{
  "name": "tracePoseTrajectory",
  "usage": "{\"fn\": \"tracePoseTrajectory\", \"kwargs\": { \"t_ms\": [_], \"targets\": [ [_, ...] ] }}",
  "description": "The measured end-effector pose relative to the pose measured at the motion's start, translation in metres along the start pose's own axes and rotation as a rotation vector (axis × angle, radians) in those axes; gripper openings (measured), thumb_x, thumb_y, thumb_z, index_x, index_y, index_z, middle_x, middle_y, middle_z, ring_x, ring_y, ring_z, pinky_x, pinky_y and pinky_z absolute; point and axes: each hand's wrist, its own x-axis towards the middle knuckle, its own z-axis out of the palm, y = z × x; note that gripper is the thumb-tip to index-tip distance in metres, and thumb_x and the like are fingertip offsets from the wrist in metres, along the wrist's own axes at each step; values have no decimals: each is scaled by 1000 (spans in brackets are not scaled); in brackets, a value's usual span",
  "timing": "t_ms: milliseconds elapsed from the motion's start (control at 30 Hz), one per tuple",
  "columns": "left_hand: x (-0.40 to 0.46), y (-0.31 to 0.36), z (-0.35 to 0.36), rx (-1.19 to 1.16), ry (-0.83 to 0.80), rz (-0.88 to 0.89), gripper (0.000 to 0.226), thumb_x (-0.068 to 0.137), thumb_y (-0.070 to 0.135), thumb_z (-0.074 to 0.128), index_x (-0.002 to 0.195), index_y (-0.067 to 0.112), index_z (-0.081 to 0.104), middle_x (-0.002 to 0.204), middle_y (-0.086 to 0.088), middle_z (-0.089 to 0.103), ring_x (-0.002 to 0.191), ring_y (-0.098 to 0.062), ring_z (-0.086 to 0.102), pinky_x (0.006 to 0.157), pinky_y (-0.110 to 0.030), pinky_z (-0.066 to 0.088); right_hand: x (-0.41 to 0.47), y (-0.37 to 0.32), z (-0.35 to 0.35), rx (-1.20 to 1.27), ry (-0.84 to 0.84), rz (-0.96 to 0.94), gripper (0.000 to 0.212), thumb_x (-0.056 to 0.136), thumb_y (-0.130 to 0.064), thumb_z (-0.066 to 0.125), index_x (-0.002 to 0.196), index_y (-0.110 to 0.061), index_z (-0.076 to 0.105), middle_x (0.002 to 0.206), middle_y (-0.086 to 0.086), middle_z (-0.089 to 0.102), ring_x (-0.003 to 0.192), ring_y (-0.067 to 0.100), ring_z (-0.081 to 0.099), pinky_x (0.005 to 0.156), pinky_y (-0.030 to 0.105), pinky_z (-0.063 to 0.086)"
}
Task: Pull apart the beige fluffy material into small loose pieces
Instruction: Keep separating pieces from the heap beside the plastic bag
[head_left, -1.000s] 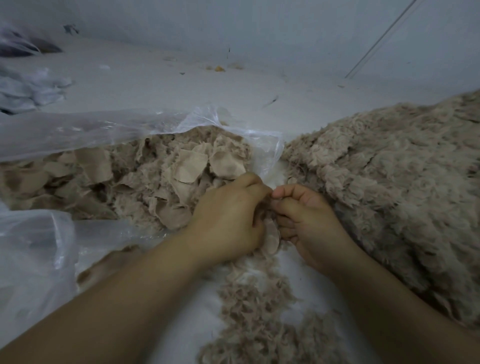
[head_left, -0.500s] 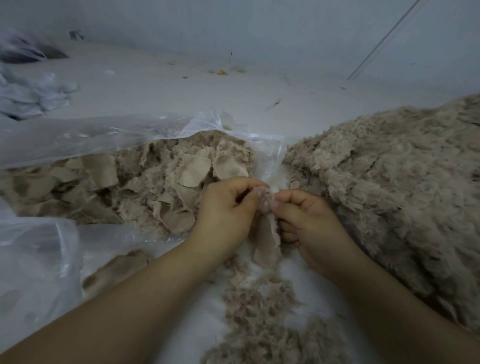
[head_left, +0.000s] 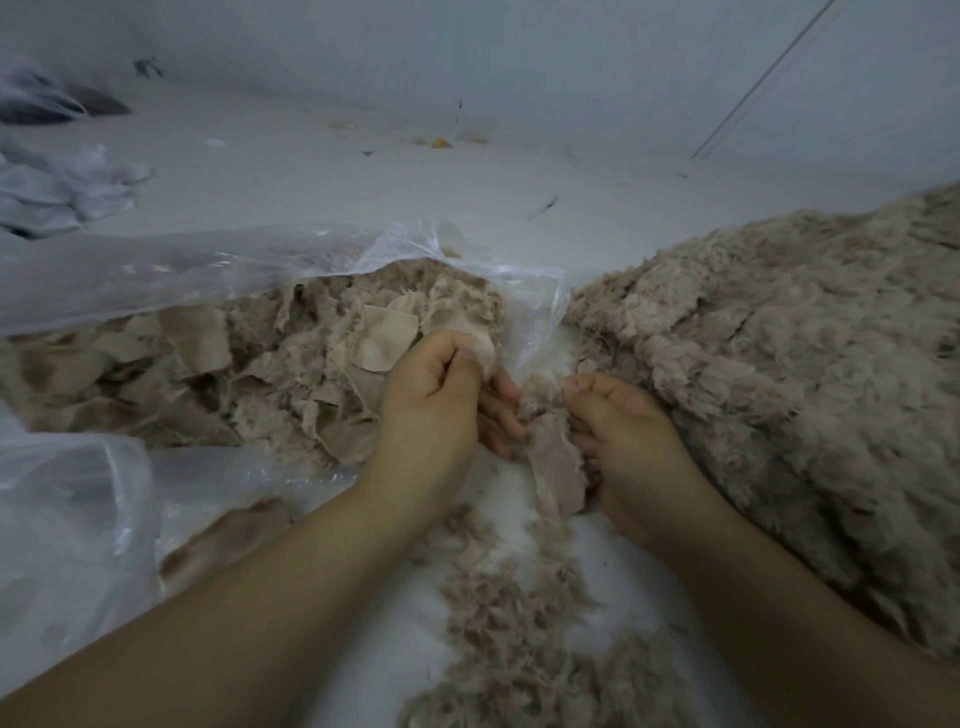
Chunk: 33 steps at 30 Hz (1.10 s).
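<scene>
White surface (head_left: 311, 176), two hands, one fluffy strip (head_left: 553, 462)

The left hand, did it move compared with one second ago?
Yes. The left hand drew away from the right hand, toward the clear plastic bag, pinching a fluffy tuft.

Bag (head_left: 260, 260) left, fluffy pile (head_left: 779, 364) right

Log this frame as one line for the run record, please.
phase: tearing | left hand: pinches torn tuft | right hand: grips fabric scrap | loose fluff below hands | bag of scraps left
</scene>
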Motion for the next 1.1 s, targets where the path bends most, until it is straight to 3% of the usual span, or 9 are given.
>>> {"fn": "tracePoseTrajectory", "kwargs": {
  "t_ms": [100,167,267,367,467,567,667,767,1100],
  "targets": [
    [-3,1,-4,165,-91,50,43,87,10,48,44,8,54,48,-19,58,40,-25,51,44,-22,40,1,1,-1,-6,-16,-22,29,100,-14,48,74,-18,60,45,-8,40,35,4,30,35,16,26],
    [-5,-2,-4,331,-136,76,48,86,16,59,39,9,56,42,-14,56,37,-21,50,43,-19,37,0,1,-1,-15,-26,-30,29,99,-13,50,73,-19,61,46,-7,39,36,4,29,34,16,25],
    [-2,-10,-2,466,-55,152,37,83,22,76,55,4,59,48,-8,57,42,-16,51,42,-26,40,-1,-1,-1,-19,-58,-45,27,96,-10,51,73,-16,64,44,-6,38,35,3,28,33,15,24],
    [1,-11,1,531,-33,150,16,79,27,79,77,17,66,68,-2,65,59,-16,61,53,-32,50,-2,-2,-2,-16,-88,-57,30,94,-6,51,71,-16,66,44,-4,36,35,3,26,34,14,23],
    [3,-15,0,496,-63,119,15,89,15,69,74,17,69,60,-2,66,53,-16,62,52,-37,52,-4,-1,-5,-13,-141,-59,19,95,-11,54,79,-7,63,46,0,44,36,5,34,37,16,31],
    [1,-12,0,358,-59,147,18,92,9,63,76,13,69,58,-3,66,50,-17,63,50,-31,53,-5,-2,-5,-44,-217,-85,20,88,-23,69,92,-3,68,68,26,61,47,20,52,51,24,46],
    [1,-9,0,256,-21,168,18,95,9,60,79,10,69,60,-6,66,50,-20,63,50,-29,51,-5,-3,-3,-84,-205,-88,14,89,-17,68,75,-13,70,58,12,60,39,12,46,39,18,37],
    [3,-8,-1,238,64,163,19,96,10,57,79,10,66,57,-2,62,46,-15,57,46,-23,45,-1,-2,-3,-29,-147,-22,45,97,-9,51,55,-21,60,44,-5,41,33,5,29,35,15,25],
    [4,-4,-2,156,129,111,24,101,12,48,80,5,54,47,7,43,43,-8,38,42,-23,34,-1,-3,1,-47,-140,18,57,99,-5,44,49,-24,63,44,-9,37,35,4,26,34,15,24]
  ]
}}
